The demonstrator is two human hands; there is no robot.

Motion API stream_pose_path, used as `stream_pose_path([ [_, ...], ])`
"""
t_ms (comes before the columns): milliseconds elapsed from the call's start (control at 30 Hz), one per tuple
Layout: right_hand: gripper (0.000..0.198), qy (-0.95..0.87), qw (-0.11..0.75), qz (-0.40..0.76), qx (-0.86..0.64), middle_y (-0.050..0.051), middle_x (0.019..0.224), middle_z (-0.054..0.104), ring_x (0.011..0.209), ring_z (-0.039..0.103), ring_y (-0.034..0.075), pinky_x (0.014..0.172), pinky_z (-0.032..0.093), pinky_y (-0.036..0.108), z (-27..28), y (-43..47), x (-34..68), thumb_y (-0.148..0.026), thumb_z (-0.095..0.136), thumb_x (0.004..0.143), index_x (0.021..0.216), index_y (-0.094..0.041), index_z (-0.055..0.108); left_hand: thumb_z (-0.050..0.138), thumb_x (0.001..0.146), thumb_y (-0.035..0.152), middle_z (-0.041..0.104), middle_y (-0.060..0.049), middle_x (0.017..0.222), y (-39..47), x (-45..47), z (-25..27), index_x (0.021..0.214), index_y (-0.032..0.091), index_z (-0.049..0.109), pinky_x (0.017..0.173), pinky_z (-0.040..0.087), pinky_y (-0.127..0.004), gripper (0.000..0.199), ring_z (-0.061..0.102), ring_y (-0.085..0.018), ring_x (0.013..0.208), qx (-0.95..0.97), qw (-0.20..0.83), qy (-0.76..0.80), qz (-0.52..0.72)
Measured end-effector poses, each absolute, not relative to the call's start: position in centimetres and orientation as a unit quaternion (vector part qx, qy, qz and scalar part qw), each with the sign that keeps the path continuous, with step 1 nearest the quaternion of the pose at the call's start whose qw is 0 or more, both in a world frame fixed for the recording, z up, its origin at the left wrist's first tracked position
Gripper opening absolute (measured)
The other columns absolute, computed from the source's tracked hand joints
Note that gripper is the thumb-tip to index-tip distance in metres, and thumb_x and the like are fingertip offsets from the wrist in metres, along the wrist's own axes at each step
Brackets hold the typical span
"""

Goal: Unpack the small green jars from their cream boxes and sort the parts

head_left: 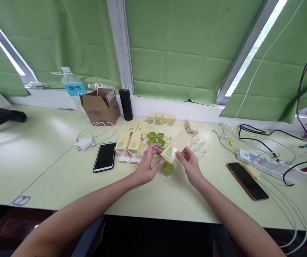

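My right hand (190, 166) pinches a small beige carton (177, 145) with a green-printed square on its face, tilted above the table. My left hand (148, 165) is at the carton's left side, thumb and fingers apart; whether a fingertip touches the carton is unclear. Below the carton, between both hands, a small clear jar with a green lid (167, 168) stands on the table. Behind my left hand are several green lids (155, 135) and tiny yellow pieces (168, 138). Several clear cups (200, 145) with yellow bits inside lie beyond my right hand.
Opened cartons (133, 142) lie left of the lids; several closed cartons (162, 119) line the back, near another open one (190, 126). Phones (104, 157) (246, 181) flank the work area. A power strip (272, 166) with tangled cables is at right; a cardboard box (101, 107) stands back left.
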State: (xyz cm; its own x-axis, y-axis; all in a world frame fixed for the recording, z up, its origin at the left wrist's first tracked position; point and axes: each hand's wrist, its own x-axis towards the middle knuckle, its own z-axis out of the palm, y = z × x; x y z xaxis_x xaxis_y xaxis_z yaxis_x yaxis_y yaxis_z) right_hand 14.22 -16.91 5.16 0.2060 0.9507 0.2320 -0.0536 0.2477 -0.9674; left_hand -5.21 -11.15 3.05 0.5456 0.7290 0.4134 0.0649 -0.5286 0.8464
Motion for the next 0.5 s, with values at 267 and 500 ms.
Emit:
stream_pose_path([
  [267, 0.053, -0.491, 0.618, 0.397, -0.469, 0.007, 0.112, 0.077, 0.11, 0.07, 0.028, 0.098, 0.054, 0.043, 4.98, -16.95, 14.04, -0.065, 0.078, 0.076, 0.11, -0.027, 0.066, 0.058, 0.097, 0.036, 0.06, -0.01, 0.121, -11.32, -4.83, 3.25, 0.131, 0.026, 0.036, 0.108, 0.042, -0.045, 0.043, 0.056, -0.027, 0.123, 0.758, 0.432, 0.263, 0.411],
  [500, 0.047, -0.453, 0.629, 0.439, -0.455, 0.007, 0.111, 0.078, 0.109, 0.071, 0.028, 0.104, 0.051, 0.043, 5.24, -16.81, 14.32, -0.066, 0.076, 0.078, 0.103, -0.027, 0.069, 0.055, 0.088, 0.017, 0.051, -0.012, 0.135, -11.49, -5.09, 2.92, 0.135, 0.028, 0.035, 0.108, 0.043, -0.05, 0.052, 0.052, -0.029, 0.129, 0.793, 0.367, 0.255, 0.415],
])
